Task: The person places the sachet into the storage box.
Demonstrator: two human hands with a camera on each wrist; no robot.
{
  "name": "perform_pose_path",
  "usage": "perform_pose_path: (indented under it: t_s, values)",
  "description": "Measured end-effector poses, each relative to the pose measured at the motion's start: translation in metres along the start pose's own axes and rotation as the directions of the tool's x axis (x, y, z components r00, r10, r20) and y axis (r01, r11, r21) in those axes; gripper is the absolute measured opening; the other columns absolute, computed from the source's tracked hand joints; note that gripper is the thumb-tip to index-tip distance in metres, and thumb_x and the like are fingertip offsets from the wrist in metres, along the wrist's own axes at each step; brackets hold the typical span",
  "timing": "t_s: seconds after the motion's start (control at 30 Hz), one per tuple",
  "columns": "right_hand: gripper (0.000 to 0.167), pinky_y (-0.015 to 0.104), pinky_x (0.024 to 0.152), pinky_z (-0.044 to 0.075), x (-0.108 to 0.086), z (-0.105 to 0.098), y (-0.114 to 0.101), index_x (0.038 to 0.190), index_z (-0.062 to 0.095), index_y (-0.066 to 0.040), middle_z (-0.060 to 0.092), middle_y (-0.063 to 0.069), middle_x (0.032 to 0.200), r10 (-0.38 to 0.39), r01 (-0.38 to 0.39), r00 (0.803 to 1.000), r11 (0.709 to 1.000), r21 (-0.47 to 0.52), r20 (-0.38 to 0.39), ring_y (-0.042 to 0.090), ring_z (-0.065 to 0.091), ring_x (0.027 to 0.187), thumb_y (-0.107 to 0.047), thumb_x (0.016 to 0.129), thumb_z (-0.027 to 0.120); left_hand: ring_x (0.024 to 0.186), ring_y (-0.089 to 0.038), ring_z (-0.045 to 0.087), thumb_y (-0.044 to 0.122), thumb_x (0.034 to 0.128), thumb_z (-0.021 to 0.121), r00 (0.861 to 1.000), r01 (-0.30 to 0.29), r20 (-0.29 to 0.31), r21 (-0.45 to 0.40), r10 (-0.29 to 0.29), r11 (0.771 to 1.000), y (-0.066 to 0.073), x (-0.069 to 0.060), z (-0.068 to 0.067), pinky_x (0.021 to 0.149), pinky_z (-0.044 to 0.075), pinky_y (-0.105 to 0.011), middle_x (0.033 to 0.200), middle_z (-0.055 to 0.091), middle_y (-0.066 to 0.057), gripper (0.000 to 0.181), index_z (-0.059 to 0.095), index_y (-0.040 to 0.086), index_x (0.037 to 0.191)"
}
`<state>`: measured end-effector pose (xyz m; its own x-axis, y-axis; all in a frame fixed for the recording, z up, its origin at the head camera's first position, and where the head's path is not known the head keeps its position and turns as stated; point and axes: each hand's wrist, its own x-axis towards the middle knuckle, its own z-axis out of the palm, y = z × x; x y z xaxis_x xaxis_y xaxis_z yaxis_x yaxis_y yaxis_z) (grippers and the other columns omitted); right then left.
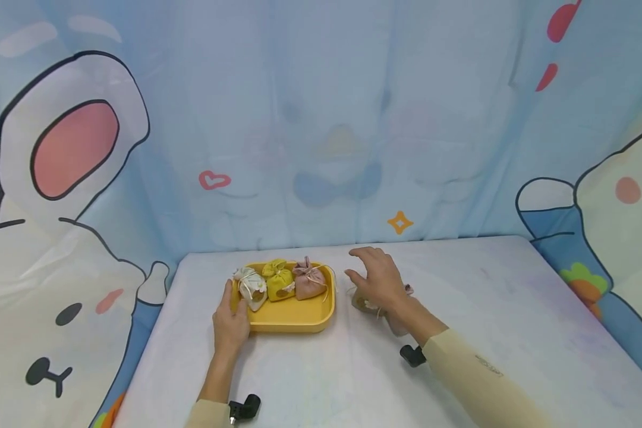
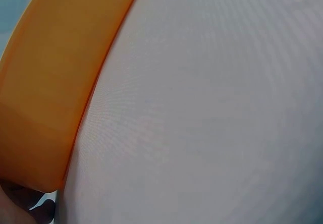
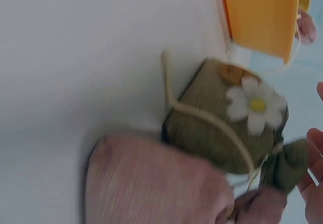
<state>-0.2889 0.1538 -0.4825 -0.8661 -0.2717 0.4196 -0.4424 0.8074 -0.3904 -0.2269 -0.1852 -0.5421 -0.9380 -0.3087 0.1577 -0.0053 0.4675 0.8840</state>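
Note:
A yellow tray (image 1: 286, 326) stands on the table with three small drawstring pouches along its back: a white one (image 1: 251, 290), a yellow one (image 1: 280, 284) and a pink one (image 1: 308, 284). At the tray's left end, my left hand (image 1: 232, 326) grips the rim, thumb on the near side. To the right of the tray, my right hand (image 1: 377, 278) hovers with thumb and fingers spread apart, holding nothing. Below it lie an olive pouch (image 3: 202, 133) with a white daisy and a dusty pink pouch (image 3: 151, 183), partly hidden by that hand in the head view.
A white cloth covers the table (image 1: 310, 380). Behind it hangs a light blue curtain (image 1: 321, 119) with cartoon animals. A black wrist camera (image 1: 246, 407) sits by the left sleeve, another black camera (image 1: 412, 355) by the right.

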Motion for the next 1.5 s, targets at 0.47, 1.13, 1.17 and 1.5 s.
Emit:
perform_pose_path:
  t_s: [0.47,1.13,1.17,1.5]
  values:
    - [0.048,0.057,0.104,0.050,-0.015,-0.017,0.028,0.136,0.064,-0.006,0.067,0.014,0.135,0.057,-0.057,0.998,0.998,-0.013,0.027,0.035,0.062,0.120,-0.032,0.097,0.074,0.157,-0.035,0.028,0.017,0.1034,0.046,1.000,-0.001,0.004,-0.001,0.001,1.000,0.000,0.000,-0.001,0.130,0.024,-0.051,0.169,0.030,-0.016,0.066,0.026,0.005,0.165]
    - [0.074,0.058,0.108,0.050,-0.034,-0.014,0.052,0.145,0.059,-0.017,0.064,0.008,0.144,0.072,-0.114,0.912,0.990,0.081,0.405,0.035,0.060,0.131,-0.055,0.086,0.080,0.157,-0.036,0.029,0.016,0.1022,0.047,1.000,-0.010,-0.014,0.002,0.010,1.000,-0.002,0.002,0.000,0.130,0.024,-0.051,0.168,0.032,-0.017,0.066,0.028,0.004,0.164]
    - [0.074,0.058,0.108,0.050,-0.034,-0.014,0.052,0.146,0.058,-0.018,0.064,0.007,0.144,0.074,-0.120,0.908,0.989,0.088,0.413,0.034,0.060,0.131,-0.052,0.085,0.081,0.157,-0.036,0.029,0.015,0.1021,0.047,1.000,-0.012,-0.015,0.003,0.012,1.000,-0.002,0.002,-0.001,0.130,0.024,-0.051,0.168,0.032,-0.017,0.065,0.029,0.004,0.164]
    - [0.064,0.058,0.107,0.051,-0.035,-0.014,0.055,0.143,0.063,-0.015,0.069,0.005,0.137,0.048,-0.109,0.924,0.984,0.142,0.378,0.033,0.063,0.127,-0.037,0.086,0.084,0.156,-0.037,0.030,0.017,0.1021,0.047,1.000,-0.004,-0.011,0.006,0.004,1.000,-0.001,0.002,-0.001,0.130,0.025,-0.052,0.168,0.033,-0.017,0.066,0.029,0.005,0.164]
